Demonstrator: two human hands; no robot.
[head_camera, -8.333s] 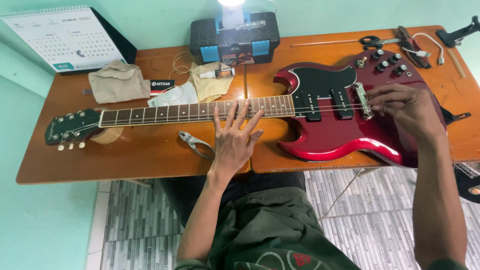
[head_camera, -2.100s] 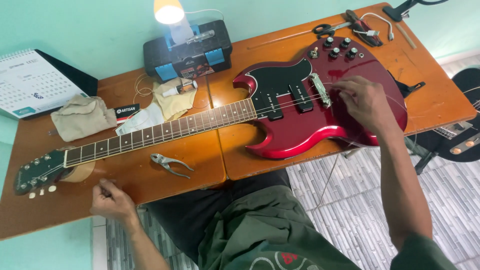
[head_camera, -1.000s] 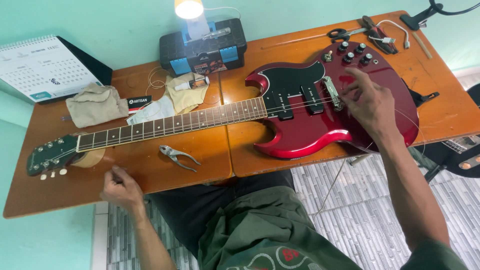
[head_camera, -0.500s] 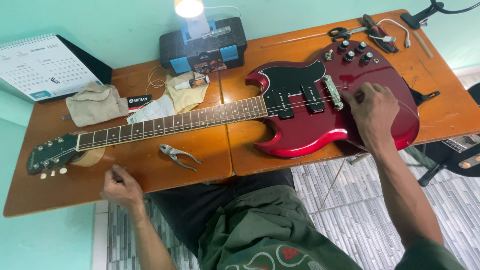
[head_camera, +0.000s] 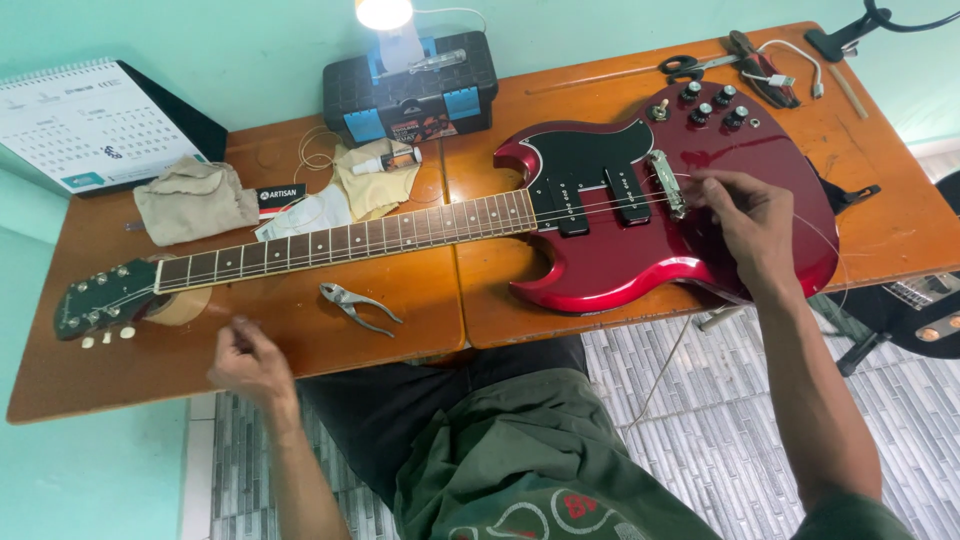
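Observation:
A dark red electric guitar (head_camera: 640, 250) lies flat across the wooden table (head_camera: 420, 310), headstock (head_camera: 100, 300) to the left on a roll of tape. My right hand (head_camera: 745, 220) rests on the guitar body just right of the bridge (head_camera: 667, 183), fingertips pinched on a thin guitar string (head_camera: 835, 250) that loops off past the body's right edge. My left hand (head_camera: 248, 362) hovers at the table's front edge below the neck, fingers pinched together on what looks like the string's fine end, which is barely visible.
Pliers (head_camera: 358, 305) lie in front of the neck. Behind it are cloths (head_camera: 195, 198), a small bottle (head_camera: 390, 160), a black toolbox (head_camera: 410, 90) with a lamp, and a calendar (head_camera: 85, 125). Scissors (head_camera: 690, 65) and cutters (head_camera: 762, 62) lie at back right. Another guitar (head_camera: 925, 305) stands right.
My left hand has left the neck and gone to the table's front left edge with pinched fingers. My right hand has stayed by the bridge, shifting slightly from half a second ago.

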